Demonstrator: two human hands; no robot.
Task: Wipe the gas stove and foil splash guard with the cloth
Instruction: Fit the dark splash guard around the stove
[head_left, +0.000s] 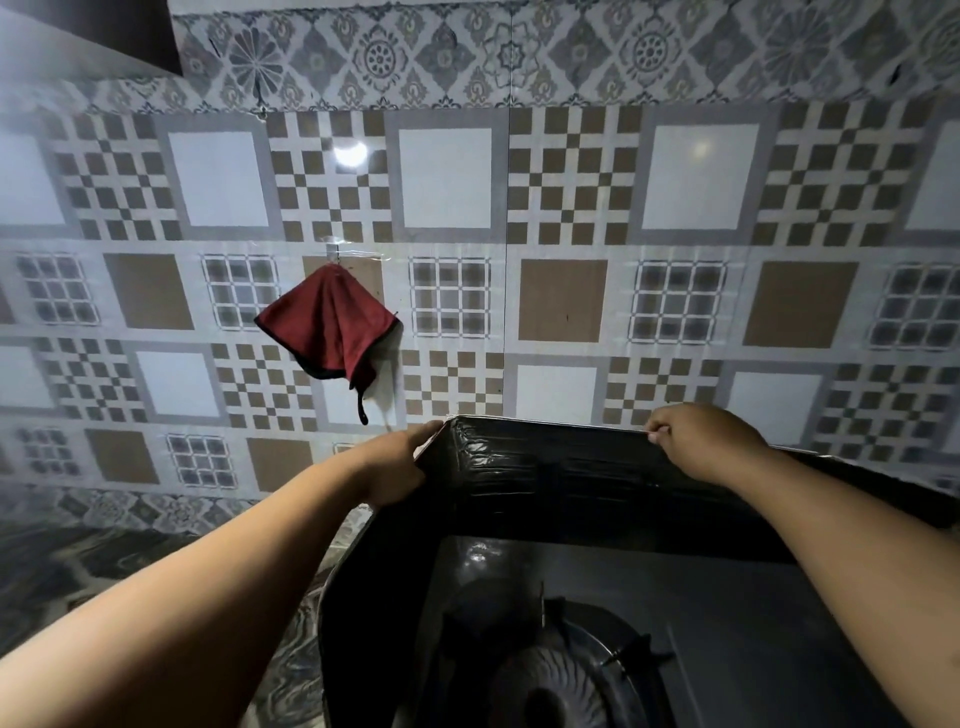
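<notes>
Both of your hands grip the top edge of the dark foil splash guard (545, 478): your left hand (400, 462) is closed around its far left corner, your right hand (696, 441) pinches the rim further right. Below, near you, sits the gas stove (727, 623) with its burner (550, 691). Up on the tiled wall (561, 301), the red cloth (327, 325) hangs from a hook, well apart from your hands. Left of the guard lies the marbled worktop (78, 561).
</notes>
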